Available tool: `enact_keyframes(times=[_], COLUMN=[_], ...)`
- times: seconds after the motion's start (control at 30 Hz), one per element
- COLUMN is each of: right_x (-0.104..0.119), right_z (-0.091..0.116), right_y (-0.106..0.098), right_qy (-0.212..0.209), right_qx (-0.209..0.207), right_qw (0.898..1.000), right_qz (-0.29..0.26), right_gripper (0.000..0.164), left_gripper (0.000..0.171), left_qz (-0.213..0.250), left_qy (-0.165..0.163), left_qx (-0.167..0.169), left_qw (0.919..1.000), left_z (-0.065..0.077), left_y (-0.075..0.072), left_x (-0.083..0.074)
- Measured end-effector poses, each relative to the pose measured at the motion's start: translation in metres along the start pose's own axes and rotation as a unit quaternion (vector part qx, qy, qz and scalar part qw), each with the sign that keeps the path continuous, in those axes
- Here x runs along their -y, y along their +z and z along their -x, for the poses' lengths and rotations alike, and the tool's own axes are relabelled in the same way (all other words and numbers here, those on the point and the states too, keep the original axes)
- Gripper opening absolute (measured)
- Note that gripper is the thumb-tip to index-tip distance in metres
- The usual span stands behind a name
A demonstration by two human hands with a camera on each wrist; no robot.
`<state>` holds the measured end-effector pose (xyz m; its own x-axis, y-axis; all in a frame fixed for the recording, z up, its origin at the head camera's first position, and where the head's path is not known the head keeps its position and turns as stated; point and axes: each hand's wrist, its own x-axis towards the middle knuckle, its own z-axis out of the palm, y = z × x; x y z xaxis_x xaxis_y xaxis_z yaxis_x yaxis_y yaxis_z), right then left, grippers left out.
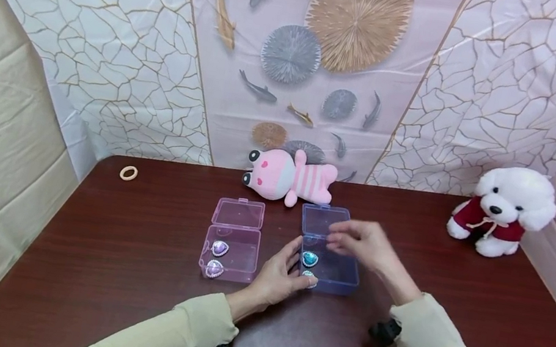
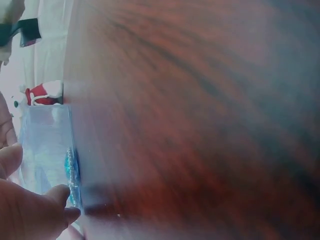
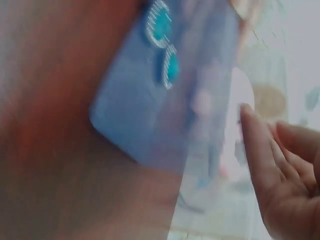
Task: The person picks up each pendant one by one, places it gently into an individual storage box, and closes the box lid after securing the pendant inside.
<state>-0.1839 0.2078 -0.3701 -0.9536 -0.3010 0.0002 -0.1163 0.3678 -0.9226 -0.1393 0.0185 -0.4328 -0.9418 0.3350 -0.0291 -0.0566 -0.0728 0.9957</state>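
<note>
A clear blue plastic box [image 1: 337, 266] stands on the table with its lid [image 1: 324, 221] swung back. Inside, along the left side, lie two teal heart gems [image 1: 310, 258] with sparkling rims; a thumb partly covers the nearer one. My left hand [image 1: 277, 280] grips the box's left side, thumb at the front corner, fingers along the left wall. Over the box's back edge hovers my right hand [image 1: 363, 244], fingers slightly bent, with nothing seen in them. To the left, a clear pink box [image 1: 241, 254], lid back, contains two purple heart gems [image 1: 214, 268].
A pink striped plush toy [image 1: 286, 175] lies behind the boxes. At the back right sits a white plush dog [image 1: 501, 206] in a red top. A small wooden ring [image 1: 128, 173] rests at the table's back left. Patterned cloth hangs behind the table.
</note>
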Motion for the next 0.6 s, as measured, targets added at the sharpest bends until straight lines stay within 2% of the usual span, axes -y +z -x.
enact_keyframes(times=[0.1,0.17,0.2,0.27,0.4,0.5,0.6], right_x=[-0.007,-0.014,-0.018,-0.024,-0.034,-0.037,-0.037], right_z=[-0.007,-0.014,-0.017,-0.023,-0.033,-0.039,-0.042], right_y=[-0.015,-0.022,-0.025,-0.028,-0.030,-0.028,-0.028], right_qy=[0.014,0.039,0.054,0.087,0.138,0.159,0.161], right_qx=[-0.109,-0.153,-0.160,-0.157,-0.122,-0.102,-0.093], right_qw=[0.994,0.987,0.986,0.984,0.983,0.982,0.982], right_qz=[0.002,0.013,0.015,0.010,0.010,0.018,0.027], right_gripper=[0.026,0.027,0.028,0.032,0.037,0.039,0.039], left_gripper=[0.083,0.083,0.083,0.083,0.083,0.083,0.082], left_qz=[-0.004,-0.007,-0.009,-0.010,-0.007,-0.007,-0.010], left_qy=[-0.003,-0.005,-0.006,-0.007,-0.003,-0.003,-0.002], left_qx=[-0.002,-0.005,-0.006,-0.005,-0.003,-0.003,-0.004], left_qw=[1.0000,0.9999,0.9999,0.9999,1.0000,1.0000,0.9999], left_z=[0.002,0.002,0.002,0.002,0.001,0.002,0.001], left_y=[0.001,0.001,0.000,0.000,0.001,0.000,0.000], left_x=[0.001,0.001,0.001,0.001,0.000,0.001,0.000])
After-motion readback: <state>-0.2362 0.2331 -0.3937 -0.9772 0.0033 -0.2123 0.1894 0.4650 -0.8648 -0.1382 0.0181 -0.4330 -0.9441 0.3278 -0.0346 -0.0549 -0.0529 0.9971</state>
